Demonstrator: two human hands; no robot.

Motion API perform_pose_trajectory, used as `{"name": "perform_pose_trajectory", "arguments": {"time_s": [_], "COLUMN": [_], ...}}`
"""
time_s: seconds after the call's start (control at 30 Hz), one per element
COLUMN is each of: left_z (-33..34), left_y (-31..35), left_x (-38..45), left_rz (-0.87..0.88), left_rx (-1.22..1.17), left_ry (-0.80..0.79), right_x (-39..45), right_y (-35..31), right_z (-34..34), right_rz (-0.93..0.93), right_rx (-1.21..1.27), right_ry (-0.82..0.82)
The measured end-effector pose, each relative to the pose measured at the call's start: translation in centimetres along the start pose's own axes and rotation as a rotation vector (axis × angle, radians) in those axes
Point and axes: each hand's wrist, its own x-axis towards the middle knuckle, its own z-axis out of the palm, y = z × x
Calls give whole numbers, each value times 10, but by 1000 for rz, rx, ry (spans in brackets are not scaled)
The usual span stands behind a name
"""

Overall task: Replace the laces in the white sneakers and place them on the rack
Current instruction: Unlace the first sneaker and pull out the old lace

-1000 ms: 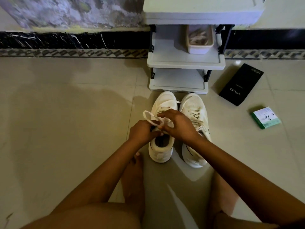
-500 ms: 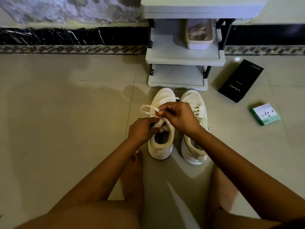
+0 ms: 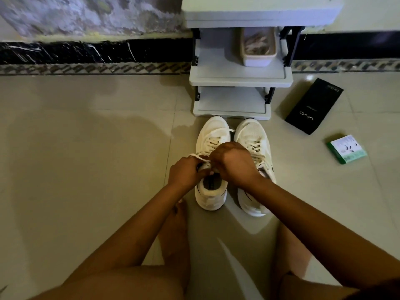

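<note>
Two white sneakers stand side by side on the tiled floor, toes toward the rack (image 3: 238,80). The left sneaker (image 3: 213,135) is laced up its front, and both hands meet over its tongue. My left hand (image 3: 184,172) pinches the white lace (image 3: 198,157) at the shoe's left side. My right hand (image 3: 234,163) has its fingers curled over the lace ends at the top eyelets; the fingertips are hidden. The right sneaker (image 3: 253,135) is laced and partly covered by my right wrist.
The grey rack has two open lower shelves; a white tub (image 3: 258,47) of small items sits on the upper one. A black phone box (image 3: 313,106) and a small green-and-white box (image 3: 347,149) lie on the floor to the right. My bare foot (image 3: 177,224) rests below the left sneaker.
The raised loop of lace has been drawn down flat against the left sneaker, and my right hand has dropped lower over the tongue, close to my left hand.
</note>
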Motion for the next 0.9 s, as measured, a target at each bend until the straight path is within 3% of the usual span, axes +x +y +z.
{"name": "perform_pose_trajectory", "arguments": {"time_s": [0.1, 0.23, 0.3, 0.4, 0.53, 0.67, 0.73, 0.83, 0.9], "left_z": [1, 2, 1, 2, 3, 1, 1, 2, 3], "left_y": [-1, 0, 1, 0, 1, 4, 4, 2, 2], "left_x": [1, 1, 1, 1, 1, -2, -1, 1, 0], "left_rz": [-10, -3, -1, -23, -38, -15, 1, 16, 21], "left_rx": [32, -8, -18, -43, 7, -23, -33, -47, -60], "left_ry": [-14, -6, -8, -5, -11, 3, 13, 18, 22], "right_x": [0, 1, 2, -3, -6, 2, 5, 3, 1], "right_y": [3, 2, 2, 7, 6, 0, -3, 1, 6], "right_z": [-12, -13, -10, 3, 12, 0, -6, -9, -6], "right_rz": [184, 212, 168, 122, 17, 24, 79, 221, 232], "right_rx": [354, 666, 548, 101, -83, -159, -15, 422, 509], "right_ry": [70, 171, 101, -117, -56, -27, 23, 8, 47]}}
